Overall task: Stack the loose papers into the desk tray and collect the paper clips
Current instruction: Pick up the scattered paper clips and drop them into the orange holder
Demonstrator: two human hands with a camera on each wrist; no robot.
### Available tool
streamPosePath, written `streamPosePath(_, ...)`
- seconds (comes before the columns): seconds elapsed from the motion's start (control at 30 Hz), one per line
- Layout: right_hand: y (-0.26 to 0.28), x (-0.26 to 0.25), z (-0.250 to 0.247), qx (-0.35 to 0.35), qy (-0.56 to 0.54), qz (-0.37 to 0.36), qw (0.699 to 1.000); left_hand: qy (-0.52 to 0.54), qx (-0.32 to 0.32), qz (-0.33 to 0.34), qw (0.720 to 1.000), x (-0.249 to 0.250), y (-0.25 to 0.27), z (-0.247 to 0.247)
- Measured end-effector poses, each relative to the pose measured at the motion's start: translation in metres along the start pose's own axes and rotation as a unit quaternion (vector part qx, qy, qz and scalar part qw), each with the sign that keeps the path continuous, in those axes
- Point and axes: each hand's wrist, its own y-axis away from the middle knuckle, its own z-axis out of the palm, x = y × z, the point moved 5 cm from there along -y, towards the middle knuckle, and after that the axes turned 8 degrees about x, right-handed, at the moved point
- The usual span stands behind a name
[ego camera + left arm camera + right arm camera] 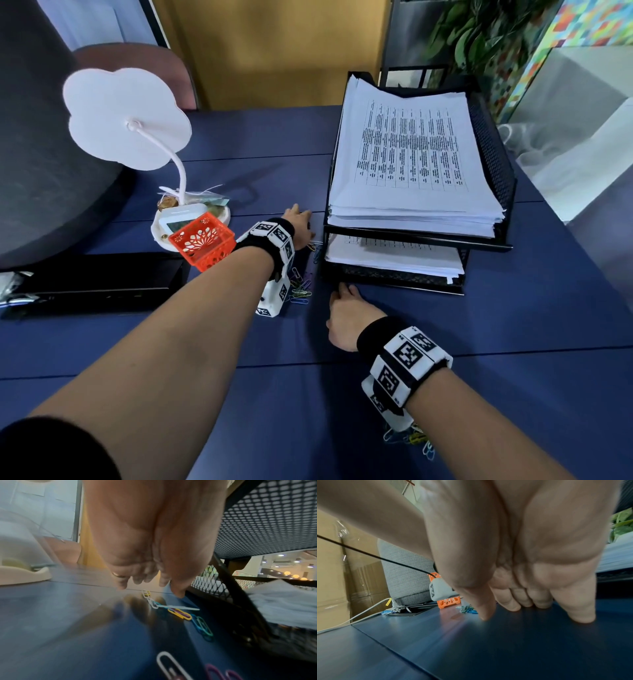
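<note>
A black mesh two-tier desk tray (493,161) stands at the right of the blue desk, with a thick stack of printed papers (411,154) on top and more sheets in the lower tier (394,257). My left hand (301,219) lies with straight fingers on the desk by the tray's left side. Its fingertips (121,585) touch the desk just beyond a chain of coloured paper clips (180,614). My right hand (342,294) presses flat on the desk before the lower tier, fingertips (580,616) down, holding nothing. More clips (301,289) lie under my left wrist.
An orange plastic basket (202,241) sits left of my left wrist, beside a white flower-shaped lamp (126,116) on a round base. A black box (96,284) lies at the left edge. Another clip cluster (416,442) lies under my right wrist.
</note>
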Motion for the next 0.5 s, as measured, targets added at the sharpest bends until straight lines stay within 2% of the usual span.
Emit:
streamPosePath(0.1, 0.004, -0.001, -0.005, 0.002, 0.002, 0.004, 1.000, -0.024, -0.030, 0.003, 0.999, 0.000, 0.002, 0.004)
streamPosePath(0.3, 0.009, -0.002, -0.012, -0.004, -0.002, 0.005, 1.000, -0.050, -0.067, 0.079, 0.993, 0.010, 0.026, 0.008)
streamPosePath(0.5, 0.016, -0.006, -0.021, -0.006, 0.006, 0.005, 1.000, -0.073, -0.118, 0.117, 0.983, 0.011, 0.062, 0.026)
